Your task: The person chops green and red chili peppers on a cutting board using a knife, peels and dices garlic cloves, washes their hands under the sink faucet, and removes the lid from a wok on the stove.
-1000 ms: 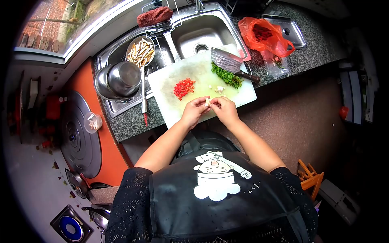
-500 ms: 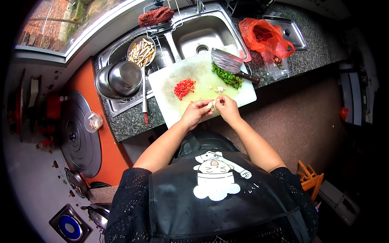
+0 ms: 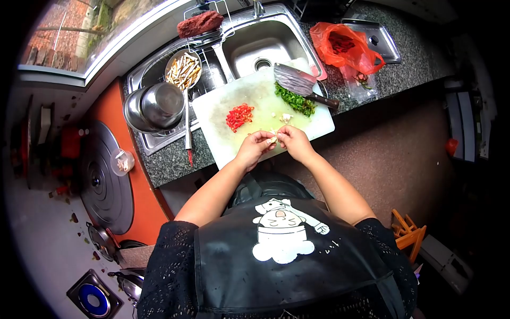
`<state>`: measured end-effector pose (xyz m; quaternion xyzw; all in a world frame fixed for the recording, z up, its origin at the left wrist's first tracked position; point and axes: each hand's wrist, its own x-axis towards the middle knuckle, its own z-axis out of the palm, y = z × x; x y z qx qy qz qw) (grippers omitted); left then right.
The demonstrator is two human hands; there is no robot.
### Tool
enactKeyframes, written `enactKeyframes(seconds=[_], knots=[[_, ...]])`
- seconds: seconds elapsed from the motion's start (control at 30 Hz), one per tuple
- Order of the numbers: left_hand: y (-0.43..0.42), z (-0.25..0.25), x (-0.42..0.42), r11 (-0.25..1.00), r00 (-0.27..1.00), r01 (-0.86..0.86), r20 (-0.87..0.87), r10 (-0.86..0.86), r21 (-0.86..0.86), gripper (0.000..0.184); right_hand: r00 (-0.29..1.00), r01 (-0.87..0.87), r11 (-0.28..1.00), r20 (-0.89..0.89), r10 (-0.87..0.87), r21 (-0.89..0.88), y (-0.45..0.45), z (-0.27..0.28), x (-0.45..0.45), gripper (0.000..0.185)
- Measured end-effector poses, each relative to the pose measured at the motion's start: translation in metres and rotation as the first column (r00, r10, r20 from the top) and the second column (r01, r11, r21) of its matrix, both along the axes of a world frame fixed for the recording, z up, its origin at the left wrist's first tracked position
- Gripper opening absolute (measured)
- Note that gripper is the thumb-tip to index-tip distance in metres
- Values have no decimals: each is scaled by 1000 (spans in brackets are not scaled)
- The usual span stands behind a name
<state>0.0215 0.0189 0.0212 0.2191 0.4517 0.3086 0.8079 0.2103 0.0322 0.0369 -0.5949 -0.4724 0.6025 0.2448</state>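
Observation:
Over the near edge of a white cutting board [image 3: 215, 114], my left hand [image 3: 254, 149] pinches a small pale piece [image 3: 273, 140] that looks like a garlic clove. My right hand [image 3: 293, 142] has its fingertips closed on the same piece from the other side. Chopped red pepper [image 3: 239, 117] lies on the board beyond my left hand. White bits with peel [image 3: 286, 117] rest just past my right hand. Chopped greens [image 3: 295, 100] sit farther right, with a cleaver [image 3: 295, 81] lying partly over them.
Behind the board is a double sink [image 3: 260, 45]. A strainer of pale strips [image 3: 184, 70] and metal bowls [image 3: 162, 104] stand at its left. A red plastic bag [image 3: 348, 50] lies on the right counter. A small clear tub [image 3: 123, 161] sits on the round black lid at left.
The hands stay close together over the board's near edge. My right fingers have shifted slightly around the pale piece, separating a little and coming back toward the left fingertips.

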Motion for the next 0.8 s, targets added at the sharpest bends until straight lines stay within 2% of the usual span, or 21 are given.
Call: enactKeyframes(seconds=[0.1, 0.17, 0.27, 0.37, 0.4, 0.47, 0.6, 0.7, 0.8], knots=[[-1, 5, 6, 986, 983, -134, 112, 146, -104, 18, 991, -36, 994, 135, 22, 101, -3, -2, -3, 14], [0, 12, 9, 991, 990, -118, 71, 123, -64, 24, 976, -59, 978, 219, 14, 201, -5, -1, -6, 15], [0, 14, 8, 993, 992, -112, 57, 114, -42, 33, 968, -108, 965, 245, 47, 241, -7, 0, -9, 15], [2, 11, 5, 993, 989, -109, 94, 112, -42, 42, 987, 53, 992, 144, -70, 118, -3, 2, -6, 15], [3, 12, 4, 993, 988, -108, 110, 112, -43, 45, 987, 97, 986, 113, -112, 134, -2, -3, -4, 14], [3, 15, 3, 995, 991, -89, 94, 93, -48, 43, 980, 185, 969, 49, -195, 162, 1, -14, 2, 13], [2, 19, 5, 992, 992, -99, 64, 105, -81, 35, 992, 104, 978, 53, -115, 178, 5, -4, 11, 10], [5, 20, 7, 992, 993, -101, 52, 106, -79, 29, 999, -4, 979, 52, -6, 203, 2, -5, 11, 15], [5, 11, 8, 987, 990, -133, 31, 136, -86, 23, 999, -38, 982, 13, 36, 185, -5, -2, 6, 20]])
